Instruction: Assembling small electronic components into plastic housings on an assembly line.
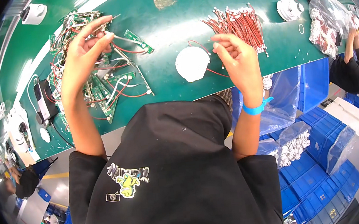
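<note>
Nearest you, the white disc (190, 64) lies on the tabletop (159, 40), 2 stretches of red wire (218, 73) at its edge. Just right of the disc, your right hand (237, 58) curls, thumb and index fingertips close; whether they pinch wire can't be told. Well left of the disc, your left hand (87, 49) is above circuit boards (98, 92), thumb and index tips apart; any grip is unclear. Beyond the disc, rightward, lies a red wire bundle (243, 28).
</note>
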Demonstrator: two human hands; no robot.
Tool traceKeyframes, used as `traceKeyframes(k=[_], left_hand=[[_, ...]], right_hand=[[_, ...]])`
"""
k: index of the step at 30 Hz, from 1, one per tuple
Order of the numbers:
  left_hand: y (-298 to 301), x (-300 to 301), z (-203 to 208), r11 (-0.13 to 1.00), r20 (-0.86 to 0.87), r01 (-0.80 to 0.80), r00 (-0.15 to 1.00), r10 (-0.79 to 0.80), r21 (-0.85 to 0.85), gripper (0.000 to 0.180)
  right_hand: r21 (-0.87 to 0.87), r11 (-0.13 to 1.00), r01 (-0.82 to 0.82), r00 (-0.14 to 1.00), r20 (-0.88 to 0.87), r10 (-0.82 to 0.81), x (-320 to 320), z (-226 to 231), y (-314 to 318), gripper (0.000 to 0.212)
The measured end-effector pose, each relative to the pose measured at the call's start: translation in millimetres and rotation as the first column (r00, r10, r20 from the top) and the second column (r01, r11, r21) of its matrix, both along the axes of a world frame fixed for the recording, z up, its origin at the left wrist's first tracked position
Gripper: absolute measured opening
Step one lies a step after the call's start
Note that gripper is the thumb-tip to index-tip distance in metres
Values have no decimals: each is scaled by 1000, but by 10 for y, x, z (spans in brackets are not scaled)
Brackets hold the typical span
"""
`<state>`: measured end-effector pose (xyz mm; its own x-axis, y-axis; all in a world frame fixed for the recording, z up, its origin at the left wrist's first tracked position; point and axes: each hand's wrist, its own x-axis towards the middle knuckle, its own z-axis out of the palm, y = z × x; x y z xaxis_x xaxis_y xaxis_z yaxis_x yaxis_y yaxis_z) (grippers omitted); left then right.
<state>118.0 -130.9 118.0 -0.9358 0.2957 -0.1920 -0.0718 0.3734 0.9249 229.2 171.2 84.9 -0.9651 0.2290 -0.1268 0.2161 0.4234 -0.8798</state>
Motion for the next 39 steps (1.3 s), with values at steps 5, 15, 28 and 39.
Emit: traceKeyframes(k=[5, 15, 28, 39], left_hand=[[-116, -111, 21, 995, -4, 79, 997, -79, -62, 29], [98, -73, 46, 897, -392, 132, 918, 50, 423, 24], [462, 533, -176, 566, 187, -41, 961, -203, 823, 50], [695, 819, -126, 723, 461, -133, 844, -276, 678, 51]], right_hand=[[-109, 992, -64, 996, 62, 71, 31, 39, -22, 26], [-247, 968, 37, 995, -81, -58, 67, 77, -5, 15], [-830, 553, -69, 990, -125, -63, 144, 167, -7, 27], [-366, 923, -121, 963, -269, 20, 255, 350, -201, 19]])
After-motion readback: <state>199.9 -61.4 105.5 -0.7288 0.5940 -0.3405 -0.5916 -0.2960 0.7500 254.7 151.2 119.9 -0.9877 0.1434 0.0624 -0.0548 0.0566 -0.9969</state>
